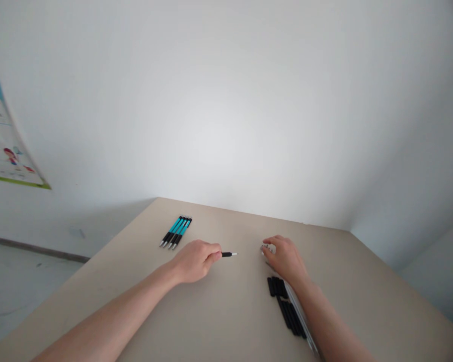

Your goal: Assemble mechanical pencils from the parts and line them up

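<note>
My left hand (198,260) is closed around a pen (226,254) held level over the table. Only its black grip and a thin white end stick out to the right. Over a small group of tiny silvery parts (267,248), too small to name, my right hand (285,257) reaches with thumb and fingers curved and apart. Below its wrist lie short black grips (276,286) and a row of longer black tubes (291,315). Thin white refills (300,310) run beside them, partly hidden by my right forearm.
Several turquoise and black pens (176,232) lie side by side on the beige table (219,311), toward the far left. A white wall (226,115) rises along the table's back edge, and another stands at the right. A poster (11,141) hangs at left.
</note>
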A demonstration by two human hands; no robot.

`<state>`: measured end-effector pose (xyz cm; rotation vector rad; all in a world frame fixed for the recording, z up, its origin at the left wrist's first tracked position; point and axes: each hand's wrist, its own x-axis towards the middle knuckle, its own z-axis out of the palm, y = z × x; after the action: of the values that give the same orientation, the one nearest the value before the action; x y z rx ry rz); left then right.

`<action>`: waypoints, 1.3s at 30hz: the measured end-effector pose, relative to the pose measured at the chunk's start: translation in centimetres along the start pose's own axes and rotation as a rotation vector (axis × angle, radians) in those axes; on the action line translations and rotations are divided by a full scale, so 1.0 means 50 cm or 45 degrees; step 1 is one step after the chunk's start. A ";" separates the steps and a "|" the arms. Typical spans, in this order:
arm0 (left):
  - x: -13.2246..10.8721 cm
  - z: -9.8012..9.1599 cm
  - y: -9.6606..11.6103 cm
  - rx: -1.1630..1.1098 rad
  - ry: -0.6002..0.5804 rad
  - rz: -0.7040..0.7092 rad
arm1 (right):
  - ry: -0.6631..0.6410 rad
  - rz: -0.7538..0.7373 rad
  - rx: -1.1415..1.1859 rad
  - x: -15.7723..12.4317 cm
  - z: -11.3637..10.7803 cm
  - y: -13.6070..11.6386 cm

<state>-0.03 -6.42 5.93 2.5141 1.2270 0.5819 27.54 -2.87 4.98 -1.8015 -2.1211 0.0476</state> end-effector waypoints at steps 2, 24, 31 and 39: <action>0.000 -0.001 0.001 0.000 -0.011 -0.008 | -0.017 -0.018 -0.012 0.003 0.005 -0.005; -0.001 0.001 -0.003 -0.032 -0.019 0.001 | -0.087 -0.085 -0.020 0.013 0.017 -0.007; -0.001 -0.001 -0.002 -0.037 -0.044 -0.018 | -0.069 -0.100 0.025 0.014 0.023 -0.004; 0.000 0.001 -0.006 -0.038 -0.035 -0.019 | 0.039 -0.156 0.130 0.011 0.018 -0.008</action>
<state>-0.18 -6.24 5.76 2.4777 1.2173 0.5559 26.81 -2.22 4.41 -1.6023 -2.1619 0.0948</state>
